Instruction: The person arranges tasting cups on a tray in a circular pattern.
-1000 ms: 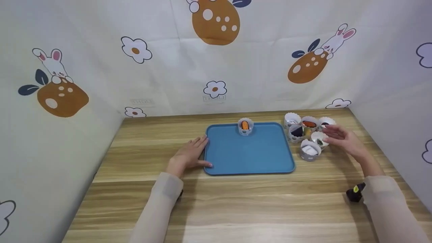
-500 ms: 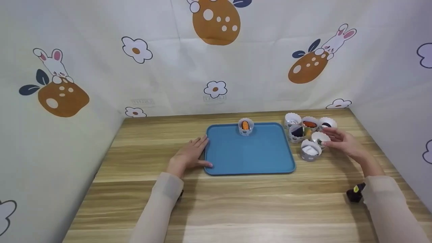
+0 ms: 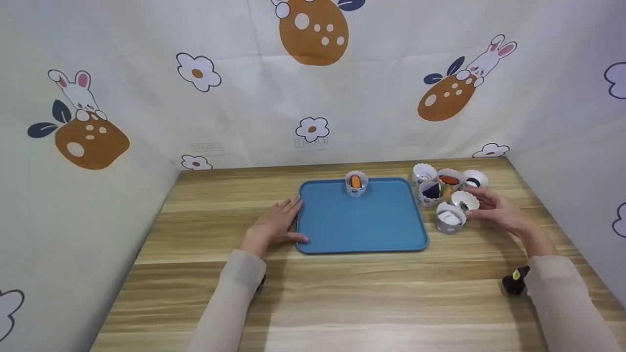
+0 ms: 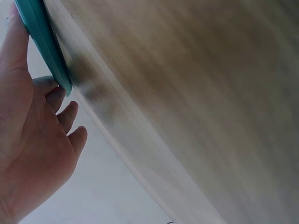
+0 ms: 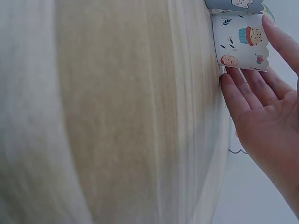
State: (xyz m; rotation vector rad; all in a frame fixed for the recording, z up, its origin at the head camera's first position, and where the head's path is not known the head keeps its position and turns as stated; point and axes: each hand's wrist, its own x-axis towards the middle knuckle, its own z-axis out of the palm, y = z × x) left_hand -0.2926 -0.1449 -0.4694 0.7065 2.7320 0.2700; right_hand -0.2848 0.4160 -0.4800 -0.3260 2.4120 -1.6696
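Observation:
My left hand point(image 3: 274, 222) rests at the left edge of a blue tray point(image 3: 362, 220), fingers along the rim and thumb over the near corner. In the left wrist view the hand point(image 4: 37, 107) touches the tray's edge point(image 4: 44, 42). My right hand point(image 3: 501, 211) holds a white paper cup point(image 3: 465, 197) with something small and green inside, thumb in front and fingers behind. The right wrist view shows this cup's printed side point(image 5: 238, 42) between the thumb and fingers of the hand point(image 5: 266, 107). A paper cup with an orange piece point(image 3: 356, 183) stands at the tray's back edge.
Crowded round the held cup are several paper cups: one with white contents point(image 3: 450, 220), one with a black piece point(image 3: 430, 193), one with a red piece point(image 3: 449, 179) and others behind. Patterned fabric point(image 3: 244, 107) hangs behind the wooden table point(image 3: 342, 303).
My right hand has come in closer round the cup with the green piece, its thumb lowering to the near side and fingers going behind. The left hand and the tray have stayed put.

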